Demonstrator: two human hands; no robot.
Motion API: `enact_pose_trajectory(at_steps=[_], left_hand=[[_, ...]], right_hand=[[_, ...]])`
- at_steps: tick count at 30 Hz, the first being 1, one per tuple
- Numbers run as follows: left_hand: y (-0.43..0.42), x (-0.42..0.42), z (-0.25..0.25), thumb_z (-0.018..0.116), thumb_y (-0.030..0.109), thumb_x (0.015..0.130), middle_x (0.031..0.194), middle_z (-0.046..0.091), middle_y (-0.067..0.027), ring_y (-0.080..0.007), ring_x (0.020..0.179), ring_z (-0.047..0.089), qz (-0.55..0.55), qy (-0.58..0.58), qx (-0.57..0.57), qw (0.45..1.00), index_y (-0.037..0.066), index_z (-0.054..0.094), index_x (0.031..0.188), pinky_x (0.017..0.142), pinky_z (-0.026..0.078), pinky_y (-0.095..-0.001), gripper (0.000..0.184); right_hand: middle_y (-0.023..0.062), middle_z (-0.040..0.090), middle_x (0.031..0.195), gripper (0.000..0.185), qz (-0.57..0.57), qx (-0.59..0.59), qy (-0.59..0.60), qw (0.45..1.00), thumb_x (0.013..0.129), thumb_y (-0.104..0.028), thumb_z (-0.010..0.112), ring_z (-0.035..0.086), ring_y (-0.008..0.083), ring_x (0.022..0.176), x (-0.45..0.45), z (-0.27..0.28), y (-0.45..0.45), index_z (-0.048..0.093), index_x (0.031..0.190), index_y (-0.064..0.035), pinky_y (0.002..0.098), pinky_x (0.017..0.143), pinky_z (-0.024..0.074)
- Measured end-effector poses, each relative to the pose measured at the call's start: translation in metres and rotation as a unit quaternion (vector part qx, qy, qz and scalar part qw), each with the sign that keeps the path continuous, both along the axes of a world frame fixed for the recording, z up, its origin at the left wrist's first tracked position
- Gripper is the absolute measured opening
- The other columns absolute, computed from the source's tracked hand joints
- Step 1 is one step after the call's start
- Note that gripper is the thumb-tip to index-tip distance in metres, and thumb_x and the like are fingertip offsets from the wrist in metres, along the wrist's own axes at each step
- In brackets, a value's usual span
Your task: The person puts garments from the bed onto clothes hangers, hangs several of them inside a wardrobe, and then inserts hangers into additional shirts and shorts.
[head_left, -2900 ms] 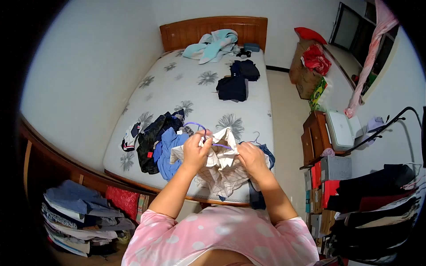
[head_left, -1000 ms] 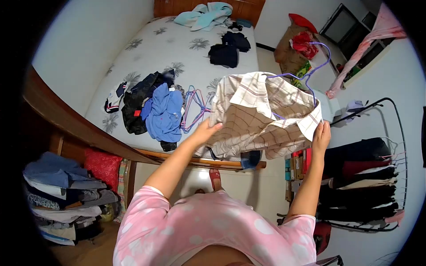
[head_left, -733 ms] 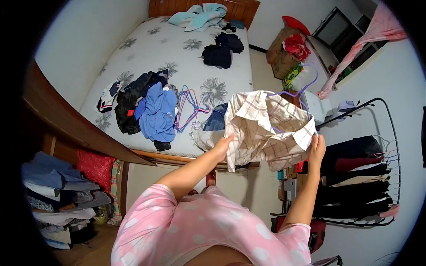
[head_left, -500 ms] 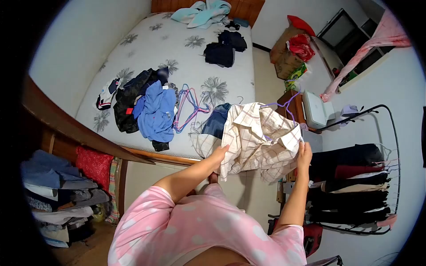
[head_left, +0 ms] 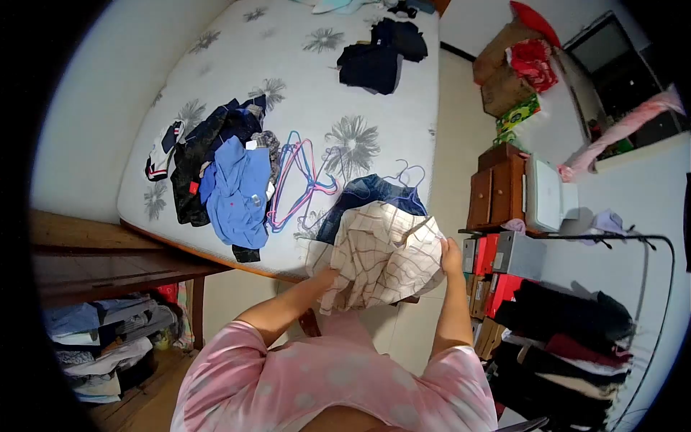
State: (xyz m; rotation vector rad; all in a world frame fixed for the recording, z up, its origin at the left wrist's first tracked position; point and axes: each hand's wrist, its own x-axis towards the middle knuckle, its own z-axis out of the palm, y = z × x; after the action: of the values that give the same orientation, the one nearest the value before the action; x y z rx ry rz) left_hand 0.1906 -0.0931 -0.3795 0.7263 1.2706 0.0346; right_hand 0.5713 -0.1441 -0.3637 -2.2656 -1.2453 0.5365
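A cream shirt with brown checks (head_left: 385, 248) hangs between my hands at the bed's near edge. My right hand (head_left: 451, 257) is closed on its right side near the shoulder. At its left side, my left hand (head_left: 328, 279) grips the cloth, its fingers mostly hidden by the fabric. Just beyond the shirt, a purple hanger (head_left: 412, 189) shows its hook over the jeans; how much of it lies inside the shirt is hidden. The dark blue jeans (head_left: 371, 189) lie on the bed, partly covered by the shirt.
On the bed (head_left: 302, 86) lie pink and blue hangers (head_left: 306, 183), a blue shirt (head_left: 237, 191) on a dark clothes pile, and folded dark clothes (head_left: 371, 66). A clothes rack (head_left: 673, 266) with hanging garments stands right. Stacked clothes (head_left: 108, 345) fill a shelf at lower left.
The shirt has come down and left, nearer my body, with both hands on it. The purple hanger has gone from the raised collar side to over the jeans. My view has shifted.
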Motion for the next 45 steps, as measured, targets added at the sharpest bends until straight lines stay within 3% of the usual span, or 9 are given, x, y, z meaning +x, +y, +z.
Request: enact_pose_trajectory(at_steps=[6, 8, 14, 18, 24, 27, 36, 40, 45], left_hand=[[0.049, 0.008, -0.024, 0.049, 0.034, 0.091, 0.068, 0.054, -0.0085, -0.0202, 0.068, 0.056, -0.028, 0.101, 0.030, 0.994, 0.006, 0.049, 0.115, 0.058, 0.047, -0.0387, 0.038], [0.046, 0.005, -0.065, 0.049, 0.037, 0.090, 0.070, 0.053, -0.0062, -0.0174, 0.065, 0.053, 0.012, 0.072, 0.174, 0.982, 0.005, 0.052, 0.114, 0.057, 0.043, -0.0364, 0.040], [0.085, 0.026, -0.069, 0.046, 0.031, 0.094, 0.090, 0.060, -0.0103, -0.0192, 0.086, 0.054, -0.001, 0.127, 0.100, 0.987, 0.002, 0.054, 0.114, 0.079, 0.042, -0.0357, 0.036], [0.107, 0.005, -0.136, 0.055, 0.023, 0.087, 0.099, 0.061, -0.0180, -0.0329, 0.093, 0.057, 0.017, 0.186, 0.384, 0.904, 0.001, 0.055, 0.111, 0.084, 0.043, -0.0384, 0.033], [0.158, -0.024, -0.164, 0.052, 0.009, 0.078, 0.112, 0.056, -0.0239, -0.0379, 0.105, 0.054, -0.040, 0.394, 0.338, 0.854, -0.001, 0.047, 0.120, 0.091, 0.042, -0.0432, 0.043], [0.152, -0.051, -0.221, 0.050, 0.011, 0.081, 0.115, 0.055, -0.0244, -0.0373, 0.109, 0.053, 0.027, 0.350, 0.208, 0.913, 0.002, 0.041, 0.127, 0.094, 0.041, -0.0415, 0.048], [0.164, -0.043, -0.178, 0.054, 0.017, 0.090, 0.084, 0.059, -0.0021, -0.0099, 0.074, 0.052, 0.091, 0.183, 0.257, 0.945, 0.000, 0.059, 0.101, 0.065, 0.043, -0.0250, 0.020], [0.166, -0.031, -0.145, 0.058, 0.024, 0.089, 0.083, 0.063, -0.0026, -0.0117, 0.069, 0.057, 0.259, 0.050, 0.032, 0.964, 0.004, 0.058, 0.107, 0.060, 0.043, -0.0247, 0.027], [0.172, 0.008, -0.101, 0.049, 0.025, 0.094, 0.062, 0.039, 0.0054, -0.0068, 0.048, 0.033, 0.282, 0.005, 0.094, 0.955, 0.008, 0.055, 0.112, 0.044, 0.030, -0.0215, 0.025]], right_hand=[[0.0249, 0.054, 0.078, 0.032, 0.028, -0.020, 0.022, 0.999, 0.093, -0.028, 0.046, 0.051, 0.0404, 0.072, 0.040, -0.104, 0.070, 0.051, 0.082, 0.0014, 0.0428, 0.067, 0.0417], [0.0246, 0.057, 0.084, 0.026, 0.020, -0.030, 0.012, 0.999, 0.092, -0.023, 0.048, 0.053, 0.0418, 0.080, 0.047, -0.129, 0.089, 0.054, 0.083, 0.0013, 0.0441, 0.073, 0.0434], [0.0256, 0.054, 0.081, 0.030, 0.006, -0.036, -0.003, 0.999, 0.092, -0.024, 0.048, 0.052, 0.0414, 0.077, 0.061, -0.194, 0.104, 0.050, 0.078, 0.0025, 0.0452, 0.071, 0.0423], [0.0231, 0.056, 0.085, 0.022, -0.005, -0.097, -0.043, 0.994, 0.089, -0.020, 0.051, 0.053, 0.0416, 0.080, 0.062, -0.218, 0.102, 0.053, 0.086, 0.0019, 0.0451, 0.073, 0.0448], [0.0203, 0.055, 0.104, 0.031, -0.052, 0.051, -0.144, 0.987, 0.070, -0.004, 0.058, 0.053, 0.0386, 0.096, 0.033, -0.180, 0.124, 0.055, 0.102, -0.0022, 0.0454, 0.085, 0.0424], [0.0217, 0.054, 0.110, 0.038, -0.019, 0.099, -0.166, 0.981, 0.066, 0.003, 0.054, 0.052, 0.0388, 0.101, 0.006, -0.157, 0.143, 0.056, 0.104, -0.0027, 0.0448, 0.087, 0.0418], [0.0216, 0.051, 0.112, 0.042, 0.064, 0.078, -0.046, 0.994, 0.065, 0.009, 0.056, 0.049, 0.0386, 0.102, -0.036, -0.184, 0.145, 0.054, 0.106, -0.0014, 0.0426, 0.087, 0.0412], [0.0211, 0.051, 0.112, 0.042, 0.045, 0.069, -0.019, 0.996, 0.065, 0.008, 0.057, 0.049, 0.0381, 0.104, -0.051, -0.182, 0.142, 0.054, 0.105, -0.0011, 0.0412, 0.088, 0.0412], [0.0209, 0.048, 0.121, 0.039, 0.046, 0.024, -0.013, 0.999, 0.066, 0.006, 0.060, 0.047, 0.0374, 0.109, -0.063, -0.178, 0.135, 0.055, 0.104, -0.0018, 0.0411, 0.091, 0.0395]])
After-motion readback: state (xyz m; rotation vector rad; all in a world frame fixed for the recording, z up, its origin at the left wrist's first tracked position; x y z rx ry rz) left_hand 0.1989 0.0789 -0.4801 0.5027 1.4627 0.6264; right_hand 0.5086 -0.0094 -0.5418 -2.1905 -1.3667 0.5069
